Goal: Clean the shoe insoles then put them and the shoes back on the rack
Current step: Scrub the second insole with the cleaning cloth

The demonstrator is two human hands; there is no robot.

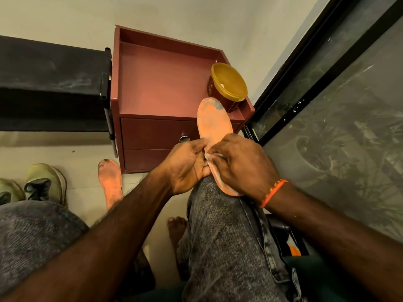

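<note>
On the raised right knee [220,214], in grey speckled denim, lies an orange insole [214,125], toe end reaching up across the front of the red cabinet [161,83], heel end tucked under the right hand [242,168]. Worn and foam-like, flat, rounded at the toe, smudged grey there. Middle stretch hidden by both hands; heel edge only just showing below the right palm. Left hand [187,164] curled at the insole's left edge, fingers bent and pinching it against the knee. Right hand's fingers curled together, pressing a small pale wad [210,156] onto the insole; hard to make out whether cloth or tissue, mostly covered by the fingers. Orange thread bracelet [273,191] round the right wrist.

Left of the knee, flat on the pale floor, a second orange insole [110,182], its lower end cut off by the left forearm. Further left, two olive-green shoes [45,184], the outer one cropped by the frame edge. Bare toes [176,225] just left of the knee, foot mostly hidden. Beyond the knee, on the cabinet's smooth tray-like top, a round brown tub with a yellow lid [229,83], partly behind the insole's toe. Left of the cabinet, a black dusty rack [50,83], only partly in view. Right of the knee, dark marbled glass in a black frame [327,62]
</note>
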